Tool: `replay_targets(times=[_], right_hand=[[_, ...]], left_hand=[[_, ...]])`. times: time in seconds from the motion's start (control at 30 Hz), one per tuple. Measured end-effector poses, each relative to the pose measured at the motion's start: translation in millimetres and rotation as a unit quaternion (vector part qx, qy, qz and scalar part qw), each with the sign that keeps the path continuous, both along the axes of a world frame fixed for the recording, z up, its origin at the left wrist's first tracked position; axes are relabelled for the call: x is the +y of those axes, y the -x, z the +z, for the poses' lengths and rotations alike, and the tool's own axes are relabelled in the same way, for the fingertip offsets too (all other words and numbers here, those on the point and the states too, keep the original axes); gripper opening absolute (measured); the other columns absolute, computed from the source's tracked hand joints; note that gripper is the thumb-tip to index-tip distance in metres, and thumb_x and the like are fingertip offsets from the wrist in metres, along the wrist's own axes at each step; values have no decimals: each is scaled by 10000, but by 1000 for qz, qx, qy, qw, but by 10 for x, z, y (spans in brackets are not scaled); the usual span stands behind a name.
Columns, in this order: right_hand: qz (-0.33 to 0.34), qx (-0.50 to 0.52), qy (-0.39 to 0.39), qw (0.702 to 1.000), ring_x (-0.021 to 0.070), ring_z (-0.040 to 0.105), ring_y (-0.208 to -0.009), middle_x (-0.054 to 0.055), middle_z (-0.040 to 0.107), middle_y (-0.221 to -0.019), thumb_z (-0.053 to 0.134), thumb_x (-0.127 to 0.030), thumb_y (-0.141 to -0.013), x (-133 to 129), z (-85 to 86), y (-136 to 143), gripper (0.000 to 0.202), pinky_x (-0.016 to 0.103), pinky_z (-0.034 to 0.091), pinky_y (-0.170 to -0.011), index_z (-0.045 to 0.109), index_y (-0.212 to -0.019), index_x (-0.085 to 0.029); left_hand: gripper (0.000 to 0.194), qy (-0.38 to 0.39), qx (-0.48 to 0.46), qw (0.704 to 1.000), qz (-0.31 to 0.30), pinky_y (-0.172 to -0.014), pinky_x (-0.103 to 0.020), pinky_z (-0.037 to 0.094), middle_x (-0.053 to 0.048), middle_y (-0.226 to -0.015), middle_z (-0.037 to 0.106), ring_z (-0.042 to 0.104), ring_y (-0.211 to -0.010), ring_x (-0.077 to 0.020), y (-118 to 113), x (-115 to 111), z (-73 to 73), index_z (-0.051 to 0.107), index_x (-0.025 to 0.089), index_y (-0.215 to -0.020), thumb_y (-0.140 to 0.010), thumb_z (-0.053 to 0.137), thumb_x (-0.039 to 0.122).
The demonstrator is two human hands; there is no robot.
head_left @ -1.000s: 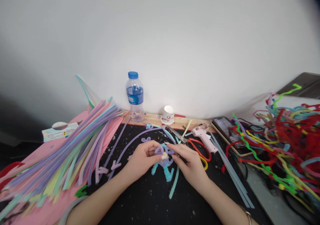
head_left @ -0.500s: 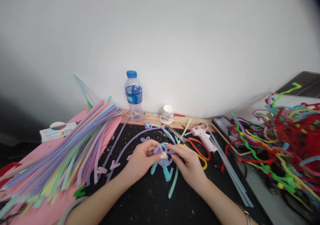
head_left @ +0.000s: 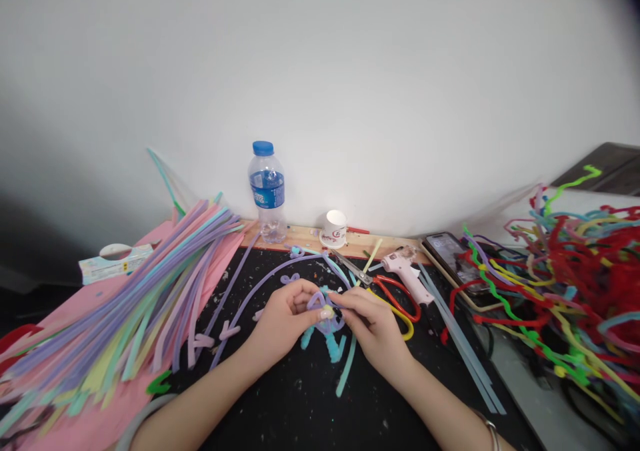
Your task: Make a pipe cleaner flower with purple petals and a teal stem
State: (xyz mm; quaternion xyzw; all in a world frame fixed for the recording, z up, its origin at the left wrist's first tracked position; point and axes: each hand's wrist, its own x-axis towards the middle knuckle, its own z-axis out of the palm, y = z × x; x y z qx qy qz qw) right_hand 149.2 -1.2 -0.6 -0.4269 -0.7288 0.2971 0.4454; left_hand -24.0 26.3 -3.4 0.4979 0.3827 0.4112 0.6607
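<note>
Between my two hands is a pipe cleaner flower [head_left: 320, 303] with purple loops, a yellow centre and turquoise twisted parts hanging below it. My left hand [head_left: 286, 317] pinches it from the left, thumb at the yellow centre. On the other side my right hand [head_left: 373, 317] has its thumb and forefinger closed on the purple loops; the fingers hide part of the piece. A mint pipe cleaner [head_left: 346, 368] lies just below my right hand. Close behind that hand are scissors [head_left: 387, 285] with red and yellow handles. A small purple looped piece [head_left: 291, 278] lies behind my left hand.
Bundled pastel pipe cleaners [head_left: 145, 297] cover the left. Along the wall stand a water bottle [head_left: 267, 194] and a paper cup [head_left: 335, 229]. A glue gun [head_left: 409, 274], glue sticks [head_left: 467, 344], a phone [head_left: 453, 257] and a tangled heap of pipe cleaners [head_left: 590, 284] are on the right.
My right fingers have shifted slightly left over the flower and cover more of its right-hand loops. My left hand keeps its pinch; the things around have stayed put.
</note>
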Motion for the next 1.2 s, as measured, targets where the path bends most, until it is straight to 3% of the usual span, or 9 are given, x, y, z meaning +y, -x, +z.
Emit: replay_targets(times=[0.3,0.47,0.63,0.77,1.2], right_hand=[[23,14,54,998,147,549,-689,22,567,-766,495,-113,-857,31,21,-9,290,261,435,-631,701,-1014,-245],[-7,94,131,987,139,581,-702,24,654,-834,506,-137,-848,40,26,4,255,258,466,-652,681,-1007,-234],[-35,182,190,964,99,559,-552,-22,622,-683,558,-137,-788,32,14,38,128,209,471,-539,650,-853,-199],[-37,207,205,956,88,538,-507,-44,578,-617,584,-154,-765,30,-3,41,61,196,455,-495,617,-804,-187],[-75,116,122,983,134,596,-574,23,675,-721,628,-186,-745,-14,-50,51,114,249,505,-540,689,-841,-190]], left_hand=[[310,-1,-13,1000,-11,-547,-170,425,78,-598,619,553,-553,-73,6,2,-10,473,189,-871,-684,714,139],[276,-21,1,1000,-8,-646,-204,465,33,-743,648,604,-696,-106,6,-2,-11,510,187,-932,-719,682,157],[239,-119,105,987,-23,-726,-256,482,-16,-894,655,613,-834,-164,23,-21,29,580,206,-1007,-771,621,192],[168,-185,195,963,-31,-719,-268,482,-24,-888,684,624,-801,-176,51,-31,61,653,204,-948,-788,601,208],[100,-65,100,992,52,-634,-256,507,-22,-716,709,639,-673,-166,30,-27,18,697,163,-771,-680,709,202]])
